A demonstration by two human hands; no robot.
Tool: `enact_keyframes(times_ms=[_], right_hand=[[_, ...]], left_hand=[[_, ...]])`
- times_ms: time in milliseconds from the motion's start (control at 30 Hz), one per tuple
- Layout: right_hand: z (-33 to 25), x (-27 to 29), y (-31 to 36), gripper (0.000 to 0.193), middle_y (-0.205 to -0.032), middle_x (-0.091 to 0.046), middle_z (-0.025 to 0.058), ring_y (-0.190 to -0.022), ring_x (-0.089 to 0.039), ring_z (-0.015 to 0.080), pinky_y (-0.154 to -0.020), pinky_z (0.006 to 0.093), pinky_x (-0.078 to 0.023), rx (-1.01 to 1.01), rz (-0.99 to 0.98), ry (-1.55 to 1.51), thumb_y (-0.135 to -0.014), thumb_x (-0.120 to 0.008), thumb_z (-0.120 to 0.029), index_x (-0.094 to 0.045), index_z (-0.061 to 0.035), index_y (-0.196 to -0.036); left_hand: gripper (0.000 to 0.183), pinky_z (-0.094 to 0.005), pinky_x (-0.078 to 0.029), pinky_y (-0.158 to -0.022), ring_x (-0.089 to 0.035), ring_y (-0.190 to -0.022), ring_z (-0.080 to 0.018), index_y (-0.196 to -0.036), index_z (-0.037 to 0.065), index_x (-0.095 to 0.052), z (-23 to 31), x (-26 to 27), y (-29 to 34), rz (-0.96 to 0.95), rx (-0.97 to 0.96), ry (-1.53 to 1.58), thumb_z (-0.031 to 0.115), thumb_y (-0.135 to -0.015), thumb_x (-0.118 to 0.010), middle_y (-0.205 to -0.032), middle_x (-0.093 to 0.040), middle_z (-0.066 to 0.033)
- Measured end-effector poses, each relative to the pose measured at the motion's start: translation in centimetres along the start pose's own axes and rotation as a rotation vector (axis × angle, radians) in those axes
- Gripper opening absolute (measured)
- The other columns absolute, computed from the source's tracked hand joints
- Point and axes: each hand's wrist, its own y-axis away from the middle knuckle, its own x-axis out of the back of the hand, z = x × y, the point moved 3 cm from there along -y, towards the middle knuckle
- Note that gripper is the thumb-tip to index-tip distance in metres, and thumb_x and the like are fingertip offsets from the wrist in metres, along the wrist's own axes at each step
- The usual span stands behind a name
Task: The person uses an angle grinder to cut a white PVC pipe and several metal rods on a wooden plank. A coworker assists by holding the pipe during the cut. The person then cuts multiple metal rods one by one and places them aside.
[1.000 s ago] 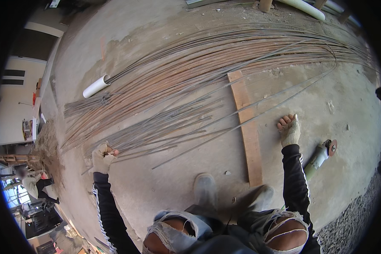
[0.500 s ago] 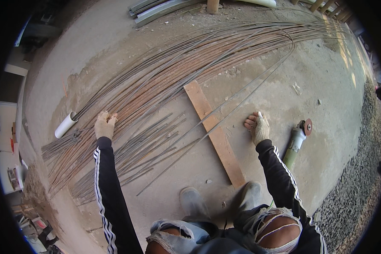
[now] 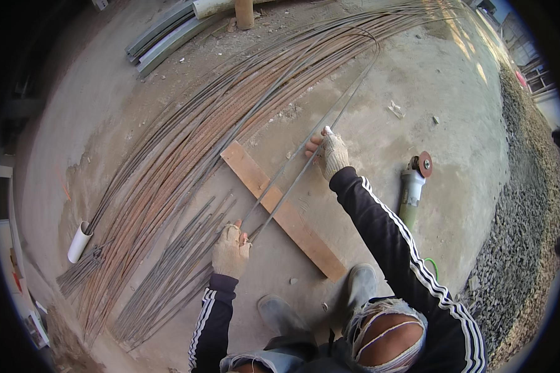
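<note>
A long thin steel rod (image 3: 287, 194) is bent back on itself in a wide loop at the far side, its two strands running toward me over a wooden board (image 3: 305, 239). My gloved right hand (image 3: 333, 152) is closed round the nearer strand, beyond the board. Closer to me, my gloved left hand (image 3: 231, 252) has thumb and fingers closed at the lower part of the rod, beside a group of shorter cut rods (image 3: 174, 273). The fingers partly hide the rod's end. To the left, a big bundle of rusty rebar (image 3: 199, 118) curves across the concrete.
An angle grinder (image 3: 410, 189) with a reddish disc lies right of my right forearm. A short white pipe (image 3: 79, 244) sits round rod ends at the left. Metal channels (image 3: 174, 43) and a wooden post (image 3: 244, 13) are at the back; gravel (image 3: 510, 248) borders the right.
My left hand has moved right and nearer, from the rebar bundle to the bent rod. My right hand has shifted left onto the rod. The view has also shifted.
</note>
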Motion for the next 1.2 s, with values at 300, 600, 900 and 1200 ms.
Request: enact_keyframes(times_ms=[300, 600, 900, 1200], right_hand=[[1.4, -1.2, -2.1, 0.037, -0.125, -0.066, 0.0234, -0.103, -0.073, 0.0382, -0.079, 0.05, -0.067, 0.068, 0.02, -0.317, -0.114, -0.05, -0.037, -0.052, -0.0035, -0.13], [0.9, -1.6, -1.4, 0.033, -0.128, -0.065, 0.0255, -0.103, -0.073, 0.0393, -0.082, 0.0513, -0.067, 0.088, 0.027, -0.349, -0.113, -0.054, -0.033, -0.053, -0.005, -0.131], [1.7, -1.3, -2.8, 0.029, -0.077, -0.055, 0.0009, -0.061, -0.051, 0.0168, -0.053, 0.0353, -0.045, 0.013, -0.133, -0.529, -0.113, -0.052, -0.04, -0.056, -0.0122, -0.118], [3.1, -0.6, 1.9, 0.03, -0.075, -0.049, 0.0026, -0.063, -0.046, 0.0203, -0.059, 0.0387, -0.045, -0.013, -0.172, -0.526, -0.114, -0.048, -0.039, -0.056, -0.0131, -0.1]], left_hand=[[0.023, -0.0486, -0.057, -0.082, -0.071, -0.099, -0.0384, -0.118, 0.005, -0.069, -1.2, 0.3, 1.5, 0.042, 0.029, 0.039, 0.009, -0.096, -0.067, -0.11, -0.075, -0.0156], [0.028, -0.0475, -0.057, -0.081, -0.071, -0.099, -0.0381, -0.121, 0.008, -0.068, -2.2, -0.4, 1.9, 0.1, -0.023, -0.009, 0.01, -0.093, -0.07, -0.109, -0.073, -0.0141], [0.032, -0.0562, -0.055, -0.065, -0.071, -0.075, -0.0465, -0.12, 0.006, -0.061, -1.0, -1.7, 1.7, -0.142, 0.097, -0.031, 0.025, -0.098, -0.074, -0.081, -0.072, -0.0185], [0.033, -0.0516, -0.051, -0.052, -0.069, -0.059, -0.0403, -0.104, 0.009, -0.064, -4.3, 1.5, 4.2, -0.017, 0.018, -0.231, 0.041, -0.101, -0.07, -0.066, -0.068, -0.0171]])
